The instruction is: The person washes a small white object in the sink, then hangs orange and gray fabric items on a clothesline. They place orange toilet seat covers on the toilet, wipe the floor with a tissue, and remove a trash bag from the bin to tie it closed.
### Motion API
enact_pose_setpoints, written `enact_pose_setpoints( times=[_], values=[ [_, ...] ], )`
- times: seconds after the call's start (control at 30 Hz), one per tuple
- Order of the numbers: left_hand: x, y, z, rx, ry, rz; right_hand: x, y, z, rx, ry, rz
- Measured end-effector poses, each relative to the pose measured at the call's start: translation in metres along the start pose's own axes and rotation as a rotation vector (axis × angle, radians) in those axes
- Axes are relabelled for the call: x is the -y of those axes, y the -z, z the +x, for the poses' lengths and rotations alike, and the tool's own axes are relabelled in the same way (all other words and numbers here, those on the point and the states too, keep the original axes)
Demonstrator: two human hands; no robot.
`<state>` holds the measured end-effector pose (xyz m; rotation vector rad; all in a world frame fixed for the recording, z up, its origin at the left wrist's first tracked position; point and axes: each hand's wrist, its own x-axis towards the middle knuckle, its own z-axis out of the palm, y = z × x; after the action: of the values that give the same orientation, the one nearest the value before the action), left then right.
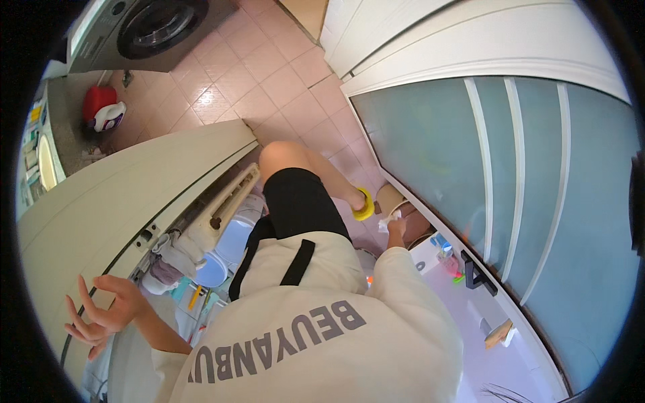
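My left hand [107,316] is raised beside the edge of the pale door [141,178], fingers spread apart, holding nothing. On the other side, my right hand [396,230] reaches forward and down with its fingers closed around a crumpled white tissue [385,221]. Just beyond it stands a brown cylindrical bin [388,198], close to the frosted glass door [430,134]. Whether the tissue touches the bin I cannot tell. My foot in a yellow slipper [365,205] is next to the bin.
A grey washing machine [101,43] stands at the far left, with a red and white bottle [104,107] near it on pink floor tiles [262,80]. Blue and white buckets [235,235] and hanging cloths [178,255] crowd behind the pale door. A black handle [478,275] projects from the glass door.
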<state>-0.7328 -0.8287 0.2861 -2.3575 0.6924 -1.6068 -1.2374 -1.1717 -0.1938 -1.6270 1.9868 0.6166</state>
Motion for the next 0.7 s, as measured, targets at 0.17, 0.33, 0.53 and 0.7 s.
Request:
enact_pose_setpoints(
  times=[0.17,0.33,0.53,0.7],
  values=[
    [-0.002,-0.002,0.005,-0.025,0.016,-0.122,-0.050,0.016,-0.039,0.002,-0.135,-0.146],
    [0.011,0.002,-0.007,0.017,-0.065,0.128,-0.067,0.000,-0.049,-0.043,-0.151,-0.043],
    [0.009,-0.005,-0.006,-0.053,-0.027,-0.082,-0.060,-0.012,-0.030,-0.101,-0.057,0.117],
    [0.003,-0.008,-0.002,-0.085,-0.010,-0.176,-0.041,-0.022,-0.006,-0.023,0.061,0.230]
  ],
)
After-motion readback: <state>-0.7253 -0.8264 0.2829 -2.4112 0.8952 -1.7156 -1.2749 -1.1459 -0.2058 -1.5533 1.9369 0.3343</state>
